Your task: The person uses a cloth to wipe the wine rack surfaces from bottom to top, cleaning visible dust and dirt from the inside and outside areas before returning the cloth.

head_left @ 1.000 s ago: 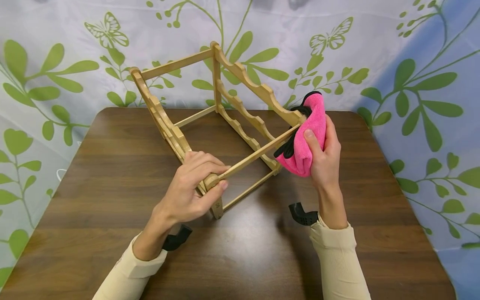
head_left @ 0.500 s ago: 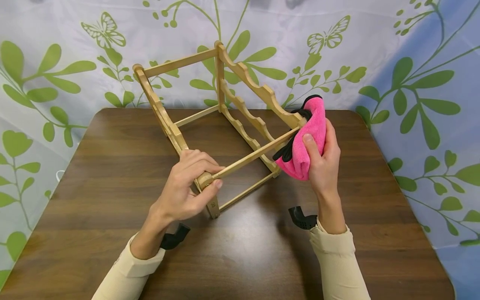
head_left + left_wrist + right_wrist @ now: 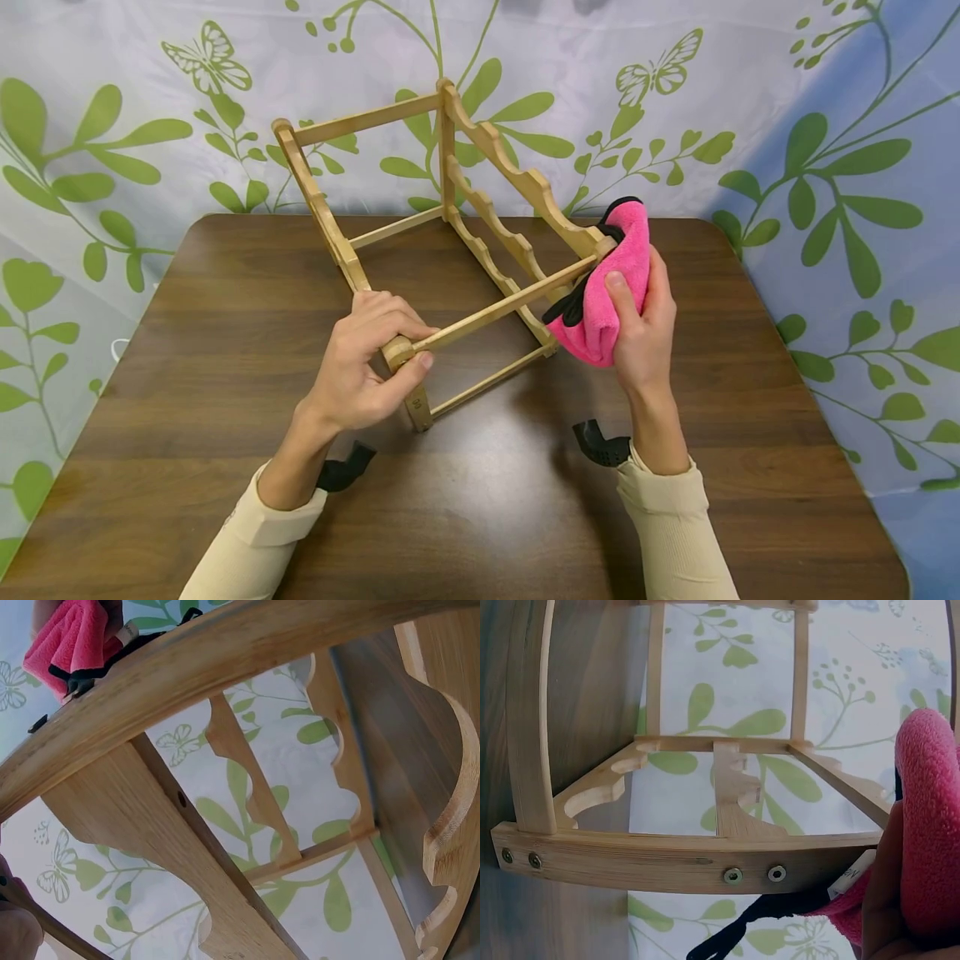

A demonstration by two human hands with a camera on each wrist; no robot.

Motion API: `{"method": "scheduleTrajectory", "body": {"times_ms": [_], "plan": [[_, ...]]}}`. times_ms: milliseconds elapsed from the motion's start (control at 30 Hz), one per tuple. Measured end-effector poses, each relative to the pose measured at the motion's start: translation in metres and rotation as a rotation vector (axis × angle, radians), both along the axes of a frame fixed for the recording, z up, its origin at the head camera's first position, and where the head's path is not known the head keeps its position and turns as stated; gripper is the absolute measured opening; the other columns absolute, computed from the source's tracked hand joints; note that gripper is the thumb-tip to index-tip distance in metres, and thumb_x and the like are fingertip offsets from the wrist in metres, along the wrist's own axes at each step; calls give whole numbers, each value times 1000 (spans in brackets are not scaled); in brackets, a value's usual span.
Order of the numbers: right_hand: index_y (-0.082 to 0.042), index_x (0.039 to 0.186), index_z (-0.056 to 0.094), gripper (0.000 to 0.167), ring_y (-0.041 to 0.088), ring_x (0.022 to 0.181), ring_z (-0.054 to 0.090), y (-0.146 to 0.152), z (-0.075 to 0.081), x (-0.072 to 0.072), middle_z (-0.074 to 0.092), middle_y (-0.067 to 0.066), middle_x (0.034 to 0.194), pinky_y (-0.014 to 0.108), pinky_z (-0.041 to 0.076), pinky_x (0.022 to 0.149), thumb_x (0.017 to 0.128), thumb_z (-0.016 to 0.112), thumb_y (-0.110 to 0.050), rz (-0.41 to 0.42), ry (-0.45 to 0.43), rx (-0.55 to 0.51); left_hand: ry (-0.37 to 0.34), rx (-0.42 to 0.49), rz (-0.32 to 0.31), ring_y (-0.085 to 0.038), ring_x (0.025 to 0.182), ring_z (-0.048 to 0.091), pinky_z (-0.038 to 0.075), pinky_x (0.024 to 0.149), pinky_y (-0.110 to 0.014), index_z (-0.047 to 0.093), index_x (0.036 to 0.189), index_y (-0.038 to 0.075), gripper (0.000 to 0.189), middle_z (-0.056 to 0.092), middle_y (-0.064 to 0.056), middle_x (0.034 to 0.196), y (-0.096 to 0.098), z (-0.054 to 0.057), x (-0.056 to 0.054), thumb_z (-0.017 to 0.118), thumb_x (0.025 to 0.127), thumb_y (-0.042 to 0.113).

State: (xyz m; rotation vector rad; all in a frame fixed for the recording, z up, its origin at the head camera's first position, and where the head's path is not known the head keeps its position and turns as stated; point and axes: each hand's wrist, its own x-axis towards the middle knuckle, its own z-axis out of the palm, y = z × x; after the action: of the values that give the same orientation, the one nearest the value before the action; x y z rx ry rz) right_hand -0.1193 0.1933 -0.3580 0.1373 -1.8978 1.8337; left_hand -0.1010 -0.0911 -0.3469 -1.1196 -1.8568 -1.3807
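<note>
A light wooden rack (image 3: 502, 307) with scalloped rails, which looks like a wine rack, stands on the table, turned at an angle. My left hand (image 3: 356, 362) grips its near left top corner, thumb below the front bar and fingers over the top. In my right hand (image 3: 648, 333) is a folded pink cloth (image 3: 598, 323) with black edging, held against the rack's right top corner and covering that corner's end. Screw heads dot the rack's side post (image 3: 667, 862) in the right wrist view, where the cloth's white tag (image 3: 852, 874) also shows.
The dark brown wooden table (image 3: 480, 517) lies under the rack. Behind it hangs a white curtain (image 3: 570, 75) printed with green leaves and butterflies. Black wrist mounts (image 3: 600, 442) stick out from both sleeves.
The rack has turned slightly: its near left corner has moved left with my left hand, its back posts a little right. My right hand and the pink cloth have slid slightly downward along the corner.
</note>
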Motion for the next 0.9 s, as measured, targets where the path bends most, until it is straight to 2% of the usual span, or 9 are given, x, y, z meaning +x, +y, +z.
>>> {"method": "scheduleTrajectory", "body": {"times_ms": [233,400,600,733,900], "plan": [[0,143,44,47,23,108,52,-1,-11,1,55,7,123,27,46,87,98,53,-7,40,-81,-21,-3,17,-2,-18,66,53,30,80,-34,69,80,1,10,64,-5,72,-5,-2,-5,63,74,5],[-2,144,42,47,23,107,53,-2,-21,1,54,6,123,27,46,86,99,53,-8,56,-129,11,-21,44,-4,-17,64,52,30,79,-34,69,78,1,10,63,-4,69,-8,-1,-7,63,71,5],[-2,145,41,48,22,106,53,-6,-29,3,54,6,124,28,46,86,99,53,-8,51,-145,41,-57,84,15,-15,62,49,29,79,-33,69,75,3,9,62,-2,67,-11,-1,-9,63,70,8],[-1,144,39,49,22,107,51,-10,-34,4,52,6,124,28,46,85,98,53,-8,66,-156,45,-42,100,0,-14,60,47,28,78,-32,69,73,1,10,61,-3,65,-15,-1,-11,62,66,4],[-2,143,36,49,23,107,51,-14,-38,6,50,7,124,29,47,84,98,54,-7,93,-160,58,-17,160,13,-16,60,47,29,78,-31,67,68,0,10,60,-5,62,-17,-3,-14,61,61,3]]}}
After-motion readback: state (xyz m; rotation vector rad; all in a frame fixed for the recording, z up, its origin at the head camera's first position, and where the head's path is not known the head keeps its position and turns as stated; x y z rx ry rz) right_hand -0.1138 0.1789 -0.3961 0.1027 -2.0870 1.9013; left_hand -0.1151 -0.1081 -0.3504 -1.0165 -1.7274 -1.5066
